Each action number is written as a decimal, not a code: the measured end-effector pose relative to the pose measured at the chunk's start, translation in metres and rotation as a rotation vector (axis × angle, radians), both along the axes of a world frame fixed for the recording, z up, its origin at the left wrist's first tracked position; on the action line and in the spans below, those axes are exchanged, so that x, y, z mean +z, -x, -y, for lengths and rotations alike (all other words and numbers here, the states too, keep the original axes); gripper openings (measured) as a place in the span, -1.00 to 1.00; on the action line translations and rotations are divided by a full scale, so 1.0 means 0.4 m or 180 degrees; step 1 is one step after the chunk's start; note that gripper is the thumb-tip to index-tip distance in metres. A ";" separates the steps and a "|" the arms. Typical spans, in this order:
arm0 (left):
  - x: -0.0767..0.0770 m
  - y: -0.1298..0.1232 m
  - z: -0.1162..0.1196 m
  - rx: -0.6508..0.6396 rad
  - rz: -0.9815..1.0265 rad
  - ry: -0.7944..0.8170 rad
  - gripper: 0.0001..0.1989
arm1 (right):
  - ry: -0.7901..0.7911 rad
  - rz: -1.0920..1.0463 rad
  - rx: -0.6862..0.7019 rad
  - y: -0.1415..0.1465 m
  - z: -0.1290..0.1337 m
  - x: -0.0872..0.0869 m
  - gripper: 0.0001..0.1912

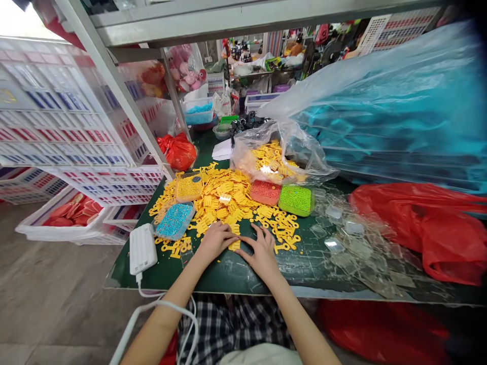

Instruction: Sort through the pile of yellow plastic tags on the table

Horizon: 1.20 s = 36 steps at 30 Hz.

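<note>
parts pile (224, 197) on table (304, 263) | power strip (142, 248) left | bag (277, 152) behind

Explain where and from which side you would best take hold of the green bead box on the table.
Grip the green box across its two long sides, probably coming from above. It lies flat and low, the red box seems to touch its left end and yellow pieces crowd around it, so the right hand has its clearest way in from the top.

Bare green table (236, 276) nearside; yellow pieces (228, 197), bead trays (296, 199) beyond
</note>
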State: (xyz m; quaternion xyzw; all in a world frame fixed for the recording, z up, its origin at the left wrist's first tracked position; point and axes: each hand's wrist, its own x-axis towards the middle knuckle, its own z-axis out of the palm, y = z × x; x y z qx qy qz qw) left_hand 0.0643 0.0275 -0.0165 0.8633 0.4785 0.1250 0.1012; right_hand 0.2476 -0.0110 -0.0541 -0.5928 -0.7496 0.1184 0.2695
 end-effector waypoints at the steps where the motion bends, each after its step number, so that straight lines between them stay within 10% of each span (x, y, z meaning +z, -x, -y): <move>1: -0.002 0.001 -0.001 0.0008 0.0055 0.0050 -0.58 | -0.0002 -0.0031 -0.0007 -0.001 -0.003 -0.001 -0.68; 17: -0.011 -0.004 0.026 -0.0031 0.0223 -0.0279 -0.69 | -0.0458 -0.0094 0.0062 -0.009 -0.003 -0.036 -0.71; 20: 0.041 0.053 0.019 0.0387 0.0525 -0.0662 -0.66 | -0.0465 -0.0066 0.0139 -0.016 -0.008 -0.047 -0.68; 25: 0.138 0.243 -0.042 0.2391 -0.0143 -0.0927 -0.57 | -0.0466 0.0003 0.0191 -0.018 -0.015 -0.045 -0.65; 36: 0.104 0.346 -0.119 0.1986 -0.1373 0.0182 -0.76 | -0.0370 0.0039 0.0056 -0.005 -0.013 -0.021 -0.70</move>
